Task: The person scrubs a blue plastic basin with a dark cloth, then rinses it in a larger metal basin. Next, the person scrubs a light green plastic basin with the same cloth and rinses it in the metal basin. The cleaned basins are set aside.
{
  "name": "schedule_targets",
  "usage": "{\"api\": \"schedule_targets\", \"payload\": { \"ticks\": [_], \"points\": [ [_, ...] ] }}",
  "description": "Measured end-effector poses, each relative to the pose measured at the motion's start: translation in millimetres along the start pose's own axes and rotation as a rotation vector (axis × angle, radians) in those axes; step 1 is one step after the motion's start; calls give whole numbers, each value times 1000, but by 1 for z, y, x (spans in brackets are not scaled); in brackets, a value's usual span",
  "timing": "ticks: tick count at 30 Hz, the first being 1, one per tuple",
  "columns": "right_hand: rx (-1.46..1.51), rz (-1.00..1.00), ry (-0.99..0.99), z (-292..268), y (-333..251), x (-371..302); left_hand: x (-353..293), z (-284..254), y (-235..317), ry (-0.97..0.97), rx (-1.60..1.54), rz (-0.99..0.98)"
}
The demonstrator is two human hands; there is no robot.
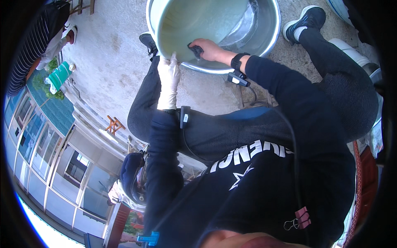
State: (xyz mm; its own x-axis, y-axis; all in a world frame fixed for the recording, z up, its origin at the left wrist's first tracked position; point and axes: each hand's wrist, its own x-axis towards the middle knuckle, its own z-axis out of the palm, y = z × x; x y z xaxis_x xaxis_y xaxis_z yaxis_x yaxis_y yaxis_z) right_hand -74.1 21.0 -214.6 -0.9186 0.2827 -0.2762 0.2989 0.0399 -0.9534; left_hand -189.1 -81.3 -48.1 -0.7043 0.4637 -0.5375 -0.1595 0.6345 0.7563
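One building (62, 165) of flat glass panes in pale straight frames, bowed by the lens, occupies the lower left. Ground (111, 53): grey concrete, rough, mottled with darker stains. Between the person's legs, in dark, finely textured trousers (347, 87), sits a wide round metal basin (276, 25), its smooth rolled rim shining. Within its outline, toward the left, a pale greenish vessel (198, 20) stands tilted, mouth toward the wearer; wall smooth, curved and slightly cloudy, with material not certain. Beyond it, far left, a folding stool (114, 124) of orange-brown wooden slats, legs crossed.

Left hand (169, 72), in a thin, wrinkled white glove, is closed at the near left edge of the pale vessel, fingers bent over the rim. Right hand (210, 50), bare, reaches inside the vessel's mouth; fingers curled, partly closed around a dark wad (195, 50), which lies at the near inner wall. Wad: near-black, crumpled, uneven in outline, partly covered by the fingers; whether cloth or scouring mesh cannot be told. Right wrist carries a black band (236, 61). Smallest noted: a pink binder clip (303, 218) with bent-wire handles, on the black sweatshirt (256, 190)
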Motion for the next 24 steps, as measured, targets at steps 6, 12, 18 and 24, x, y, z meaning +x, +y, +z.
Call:
{"api": "schedule_targets", "payload": {
  "ticks": [6, 12, 18, 24],
  "points": [
    [-1073, -134, 216, -95, 41, -24, 1, -11, 25, -9, 200, 106],
    [-787, -8, 136, -66, 29, -25, -23, 25, 4, -7, 17, -23],
    [-308, -238, 43, -21, 5, -28, -9, 10, -14, 67, 11, -112],
    [-669, 177, 232, -34, 5, -29, -17, 19, -14, 26, 12, -168]
  ]
}}
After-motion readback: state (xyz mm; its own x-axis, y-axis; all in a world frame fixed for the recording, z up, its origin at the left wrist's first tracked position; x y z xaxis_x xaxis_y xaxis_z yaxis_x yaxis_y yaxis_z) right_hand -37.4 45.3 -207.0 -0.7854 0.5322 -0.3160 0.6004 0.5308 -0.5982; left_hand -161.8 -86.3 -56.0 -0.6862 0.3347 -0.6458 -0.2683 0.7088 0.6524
